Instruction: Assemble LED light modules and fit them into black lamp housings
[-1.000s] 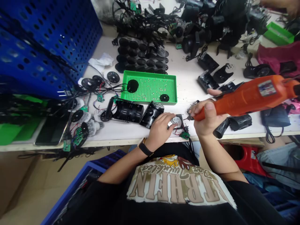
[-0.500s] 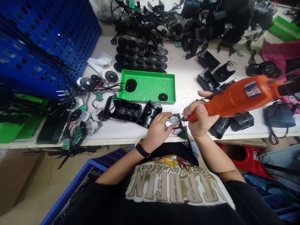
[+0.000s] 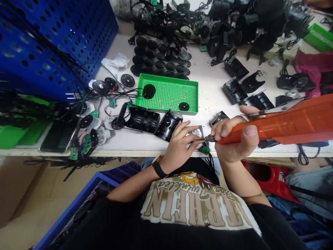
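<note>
My right hand (image 3: 231, 139) is wrapped round an orange electric screwdriver (image 3: 275, 123), which lies nearly level with its bit pointing left. The bit's tip meets the right side of a small black bracket (image 3: 201, 131) with a round whitish part on it. My left hand (image 3: 179, 146) grips this bracket from the left, thumb and fingertips closed near the bit; its fingers hide part of the bracket. A green circuit board (image 3: 205, 149) with thin wires hangs below at the table edge. Just left of the bracket lies a black cylindrical housing (image 3: 168, 125).
Behind my hands is a green tray (image 3: 196, 99) with scattered screws and two black discs. Another black housing (image 3: 143, 119) lies to the left, near wired boards. More housings (image 3: 235, 91) sit at the right. A blue perforated crate (image 3: 104, 34) stands back left.
The screwdriver has swung flatter, its body lower and nearer, with the bit now at the bracket's lower right. My left fingers have shifted right, closing near the bit. The view has shifted slightly.
</note>
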### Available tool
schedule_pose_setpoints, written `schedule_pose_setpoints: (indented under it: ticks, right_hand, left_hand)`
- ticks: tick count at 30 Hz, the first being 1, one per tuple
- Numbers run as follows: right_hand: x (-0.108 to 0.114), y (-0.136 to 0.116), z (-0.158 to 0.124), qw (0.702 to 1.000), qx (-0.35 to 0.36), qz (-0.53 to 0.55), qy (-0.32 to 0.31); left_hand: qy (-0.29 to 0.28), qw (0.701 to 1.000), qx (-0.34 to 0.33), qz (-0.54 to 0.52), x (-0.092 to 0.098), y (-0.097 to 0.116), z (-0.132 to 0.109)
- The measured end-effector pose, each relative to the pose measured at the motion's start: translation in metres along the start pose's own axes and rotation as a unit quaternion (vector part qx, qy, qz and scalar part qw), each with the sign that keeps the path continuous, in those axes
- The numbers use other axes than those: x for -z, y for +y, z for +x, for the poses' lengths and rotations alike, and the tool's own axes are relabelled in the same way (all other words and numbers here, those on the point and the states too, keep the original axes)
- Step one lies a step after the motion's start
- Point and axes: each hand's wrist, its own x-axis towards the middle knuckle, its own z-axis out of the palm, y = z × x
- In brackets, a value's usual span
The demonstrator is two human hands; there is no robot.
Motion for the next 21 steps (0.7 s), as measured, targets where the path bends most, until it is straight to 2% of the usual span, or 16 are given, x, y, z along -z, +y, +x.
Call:
schedule_pose_setpoints:
  ticks: [3, 6, 10, 12, 15, 21]
  right_hand:
    - [0.002, 0.003, -0.001, 1.0, 0.024, 0.001, -0.007]
    - [0.008, 0.01, 0.001, 0.998, 0.037, -0.053, -0.02]
    - [0.017, 0.016, 0.011, 0.988, -0.024, -0.141, -0.054]
    - [0.02, 0.016, 0.022, 0.985, -0.056, -0.138, -0.086]
    - [0.019, 0.011, 0.041, 0.984, -0.064, -0.111, -0.126]
    - [0.01, 0.012, 0.062, 0.98, -0.108, -0.128, -0.111]
  left_hand:
    - [0.007, 0.999, 0.0, 0.043, 0.001, -0.002, -0.002]
    - [0.019, 0.998, -0.009, 0.061, 0.005, -0.006, -0.006]
    - [0.031, 0.997, -0.043, 0.06, 0.009, -0.01, -0.014]
    - [0.037, 0.996, -0.054, 0.06, 0.011, -0.012, -0.017]
    - [0.043, 0.996, -0.067, 0.05, 0.012, -0.012, -0.018]
    - [0.051, 0.995, -0.084, 0.035, 0.011, -0.012, -0.02]
